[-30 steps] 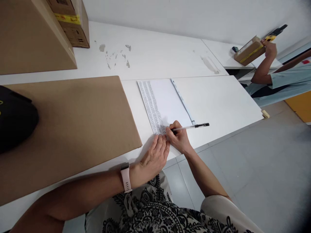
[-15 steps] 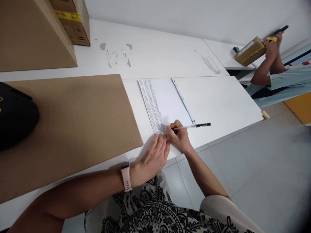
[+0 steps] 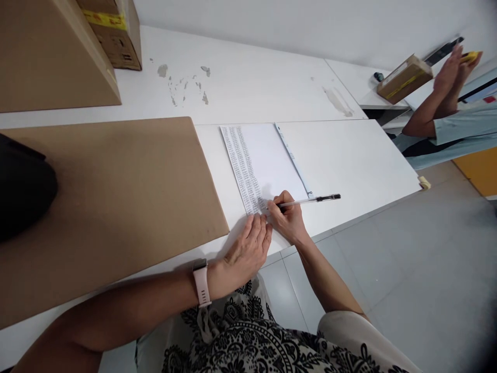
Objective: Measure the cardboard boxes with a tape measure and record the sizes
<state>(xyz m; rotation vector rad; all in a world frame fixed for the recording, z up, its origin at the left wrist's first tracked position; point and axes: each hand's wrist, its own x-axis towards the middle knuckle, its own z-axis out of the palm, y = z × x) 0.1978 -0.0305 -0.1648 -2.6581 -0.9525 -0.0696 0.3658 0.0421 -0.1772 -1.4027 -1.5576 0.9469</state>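
Note:
On the white table lies a sheet of paper, with columns of small handwriting along its left side and bare white to the right. My right hand is closed around a pen; its tip meets the paper near the lower end of the writing. Flat against the paper's near edge rests my left hand, fingers stretched out side by side, with a pale watch strap on the wrist. A light blue printed strip runs along the paper's right edge.
A large cardboard piece covers the table at left, with a black object on it. Cardboard boxes stand behind. At far right, a co-worker's hands hold something yellow near a small taped box.
The pen and my right hand have shifted slightly to the right. My left hand stays put. The co-worker's hands have moved right and apart from the small box.

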